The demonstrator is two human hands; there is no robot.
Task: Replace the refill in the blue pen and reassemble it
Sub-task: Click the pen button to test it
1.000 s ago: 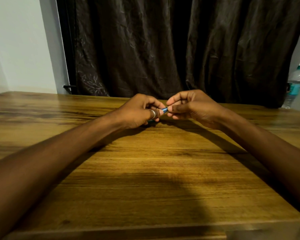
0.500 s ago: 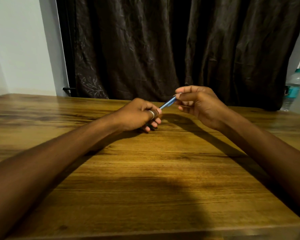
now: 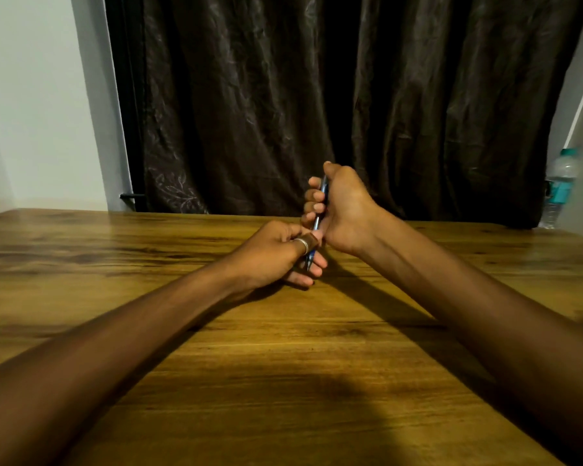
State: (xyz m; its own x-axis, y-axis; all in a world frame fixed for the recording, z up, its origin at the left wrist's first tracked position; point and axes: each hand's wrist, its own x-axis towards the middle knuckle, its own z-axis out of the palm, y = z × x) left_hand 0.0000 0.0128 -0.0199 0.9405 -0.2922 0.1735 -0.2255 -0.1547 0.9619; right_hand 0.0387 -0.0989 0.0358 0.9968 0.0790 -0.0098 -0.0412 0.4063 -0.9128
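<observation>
Above the table's far middle: both hands meet around one blue pen (image 3: 318, 210), which is held clear of the wood.
Blue pen: it stands close to upright, leaning slightly, with its upper part inside the right fist and its lower end down among the left fingers. A short blue and silver stretch shows between the two hands, and another shows against the right palm.
Right hand (image 3: 342, 210): raised, thumb uppermost, wrist turned toward the camera, fingers curled shut round the pen's upper barrel; its fingertips (image 3: 314, 196) show on the left side of the barrel.
Left hand (image 3: 276, 253): lower and nearer, pinched closed on the pen's lower end between thumb and fingers. A silver ring (image 3: 302, 244) sits on the thumb.
Pen tip: its exact state is too small to tell, as is whether any part is unscrewed.
Contact: the two hands touch where the left thumb meets the heel of the right hand.
Table (image 3: 283, 381): brown wood grain, with both forearms reaching over it from the near edge.
Backdrop: a dark curtain (image 3: 317, 95) hangs behind the far edge.
Far right: a clear water bottle (image 3: 559, 186) with a teal label and cap stands well apart from the hands.
</observation>
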